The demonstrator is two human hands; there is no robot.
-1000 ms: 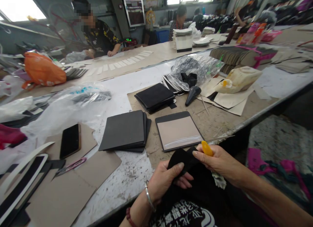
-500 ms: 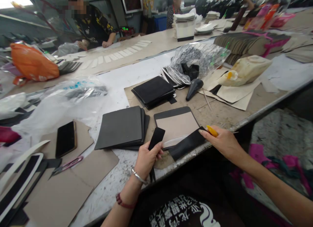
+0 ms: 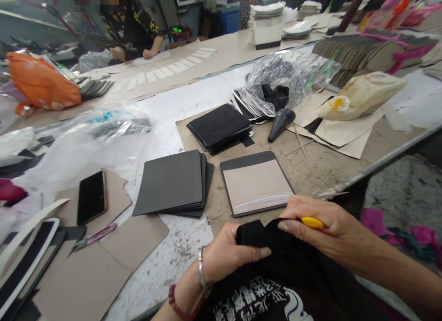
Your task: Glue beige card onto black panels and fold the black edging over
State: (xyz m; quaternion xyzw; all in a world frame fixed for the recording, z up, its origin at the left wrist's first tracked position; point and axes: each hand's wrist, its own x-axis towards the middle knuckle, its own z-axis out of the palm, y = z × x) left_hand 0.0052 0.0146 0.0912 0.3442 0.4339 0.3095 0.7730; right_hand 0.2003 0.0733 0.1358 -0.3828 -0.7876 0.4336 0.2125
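Observation:
Close to my body, my left hand (image 3: 233,254) is closed on a black strip (image 3: 252,233) of thin, flexible material, thumb on top. My right hand (image 3: 321,226) pinches the strip's other part near the table's front edge. It also keeps hold of a yellow-handled tool (image 3: 313,222); most of that tool is hidden in the palm. Just beyond my hands lies a beige panel (image 3: 255,183) with a dark border and a whitish band along its near side. Left of it is a stack of dark grey panels (image 3: 172,183), and behind it a stack of black pieces (image 3: 219,125).
A phone (image 3: 92,197) and pink-handled snips (image 3: 96,234) lie on beige sheets at left. A dark cone-shaped object (image 3: 281,124), clear plastic bag (image 3: 293,72) and yellowish container (image 3: 362,97) stand further back. Across the table, a person in a patterned top (image 3: 129,26) has both hands on the surface.
Both hands have drawn toward my body with the black strip, off the beige panel's near edge. They are closer together now, and the strip is bunched between them.

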